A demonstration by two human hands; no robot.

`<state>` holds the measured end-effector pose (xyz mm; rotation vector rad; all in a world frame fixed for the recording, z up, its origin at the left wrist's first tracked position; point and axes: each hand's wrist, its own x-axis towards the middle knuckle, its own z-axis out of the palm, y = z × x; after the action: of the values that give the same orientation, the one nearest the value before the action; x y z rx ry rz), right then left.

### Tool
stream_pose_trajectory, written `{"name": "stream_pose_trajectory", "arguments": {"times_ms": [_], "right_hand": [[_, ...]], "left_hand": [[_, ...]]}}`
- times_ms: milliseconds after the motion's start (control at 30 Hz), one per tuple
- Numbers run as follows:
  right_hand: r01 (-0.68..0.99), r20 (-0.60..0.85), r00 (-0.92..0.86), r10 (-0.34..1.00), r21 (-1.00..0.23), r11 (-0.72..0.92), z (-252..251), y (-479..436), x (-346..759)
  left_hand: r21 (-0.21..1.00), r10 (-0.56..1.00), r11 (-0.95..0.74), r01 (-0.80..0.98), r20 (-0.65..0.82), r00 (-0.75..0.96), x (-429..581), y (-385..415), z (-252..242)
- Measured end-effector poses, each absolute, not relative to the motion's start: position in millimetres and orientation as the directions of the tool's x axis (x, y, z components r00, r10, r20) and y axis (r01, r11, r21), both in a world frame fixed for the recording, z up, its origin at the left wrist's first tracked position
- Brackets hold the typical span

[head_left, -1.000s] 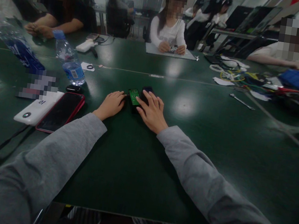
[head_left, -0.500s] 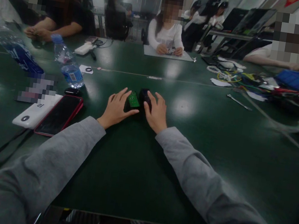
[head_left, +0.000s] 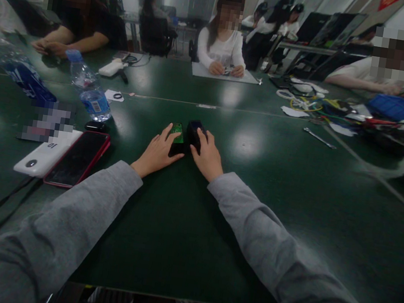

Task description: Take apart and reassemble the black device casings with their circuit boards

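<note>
Green circuit board (head_left: 177, 128) is on or just above the counter (head_left: 174, 238), the left hand (head_left: 155, 152) reaching over it with fingers spread; whether they clamp it, I cannot tell. Careless pressure might scratch its face. Just right, a dark block (head_left: 193, 126) meets the right hand's (head_left: 207, 157) bent fingers, grip equally unclear; a slip could knock it into the board.

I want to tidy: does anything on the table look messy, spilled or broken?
Yes: the wires on the right lie in a messy heap, jumbled with other stuff. The blue-capped bottle looks slanted, but maybe that's the camera's wide view. I can't see anything spilled or broken.
</note>
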<state>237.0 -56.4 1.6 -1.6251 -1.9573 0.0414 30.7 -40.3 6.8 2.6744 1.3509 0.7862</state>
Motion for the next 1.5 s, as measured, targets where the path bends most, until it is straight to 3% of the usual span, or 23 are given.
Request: {"name": "stream_pose_trajectory", "arguments": {"times_ms": [233,467,567,767,900,1067,1167,1367,1500], "right_hand": [[0.873,0.446,-0.089,0.891,-0.395,0.285,1,-56,238],[0.886,0.712,0.01,0.702,-0.331,0.324,21,-57,248],[0.888,0.704,0.081,0.705,-0.372,0.269,14,-47,259],[0.798,0.553,0.295,0.78,-0.591,0.118,-12,-25,277],[0.827,0.522,0.223,0.823,-0.549,0.124,-20,-21,276],[0.872,0.649,0.263,0.714,-0.476,0.111,-12,-27,270],[0.9,0.682,0.173,0.711,-0.402,0.167,5,-42,260],[0.849,0.552,-0.38,0.743,-0.11,0.516,24,-69,229],[0.879,0.476,-0.362,0.801,-0.11,0.463,12,-65,228]], "left_hand": [[0.317,0.782,-0.608,0.728,0.397,0.48,30,-39,3],[0.327,0.778,-0.615,0.717,0.397,0.486,29,-39,4],[0.325,0.785,-0.607,0.725,0.386,0.484,29,-41,6],[0.302,0.79,-0.594,0.746,0.398,0.467,28,-44,8],[0.288,0.776,-0.601,0.746,0.434,0.458,27,-43,7],[0.299,0.795,-0.576,0.761,0.42,0.437,27,-41,3],[0.313,0.813,-0.551,0.774,0.409,0.414,28,-40,2],[0.313,0.781,-0.594,0.741,0.444,0.438,28,-37,-1],[0.314,0.772,-0.609,0.729,0.447,0.452,27,-36,-2]]}}
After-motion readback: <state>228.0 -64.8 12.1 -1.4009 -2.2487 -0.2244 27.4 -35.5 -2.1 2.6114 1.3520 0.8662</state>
